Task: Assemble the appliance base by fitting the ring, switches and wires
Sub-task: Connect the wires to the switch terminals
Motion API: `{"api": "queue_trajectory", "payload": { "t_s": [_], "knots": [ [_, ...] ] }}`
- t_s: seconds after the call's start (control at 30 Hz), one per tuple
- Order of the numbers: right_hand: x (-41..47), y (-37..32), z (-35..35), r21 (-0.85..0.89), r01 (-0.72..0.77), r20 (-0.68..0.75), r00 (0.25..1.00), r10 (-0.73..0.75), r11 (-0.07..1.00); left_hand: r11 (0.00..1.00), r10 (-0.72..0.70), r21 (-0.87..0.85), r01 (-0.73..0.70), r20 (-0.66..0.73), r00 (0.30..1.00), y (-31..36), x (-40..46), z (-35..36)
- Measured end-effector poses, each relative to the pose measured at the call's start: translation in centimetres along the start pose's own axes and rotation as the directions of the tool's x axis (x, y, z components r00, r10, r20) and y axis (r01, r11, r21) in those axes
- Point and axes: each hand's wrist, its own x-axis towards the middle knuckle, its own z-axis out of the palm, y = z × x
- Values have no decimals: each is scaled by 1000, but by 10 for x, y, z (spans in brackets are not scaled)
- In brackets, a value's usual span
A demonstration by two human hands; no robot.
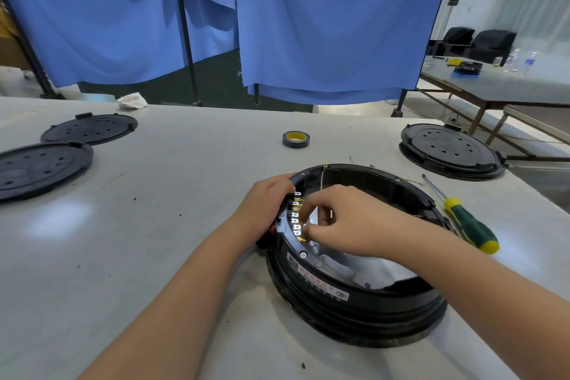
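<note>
The round black plastic appliance base (354, 256) lies open-side up on the pale grey counter (154, 225), and both forearms reach to its left rim. The left hand (265, 207) is cupped over the outside of that rim, fingers curled onto the edge and wrist low on the counter, holding the housing steady. The right hand (342, 222) comes in over the open cavity, wrist raised, with its fingertips (308, 230) pinched narrowly together at the row of small white and brass switch terminals (295, 216) just inside the rim (what exactly sits between the fingertips cannot be told). A thin pale wire (322, 177) runs down the base's far inner wall. Just right of the base lies a green-and-yellow-handled screwdriver (462, 219); beyond the base sits a roll of black tape (296, 139).
</note>
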Motion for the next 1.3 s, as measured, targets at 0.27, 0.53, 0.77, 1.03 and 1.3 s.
{"api": "queue_trajectory", "payload": {
  "t_s": [0.27,0.53,0.77,1.03,1.3],
  "knots": [
    [3,4,3,99,-3,-11,1000,4,995,1000,8,11,-8,-16,1000,-1,1,0],
    [5,9,3,104,4,-35,999,0,995,998,53,31,-53,-21,998,-1,1,0],
    [4,10,-3,154,-6,-17,1000,9,988,998,57,22,-57,-17,998,-1,0,0],
    [6,17,-6,377,-36,-56,997,62,926,999,27,21,-26,-27,999,0,0,1],
    [7,16,-10,410,-47,-50,996,74,911,999,36,-3,-36,-18,999,2,-2,1]
  ]
}}
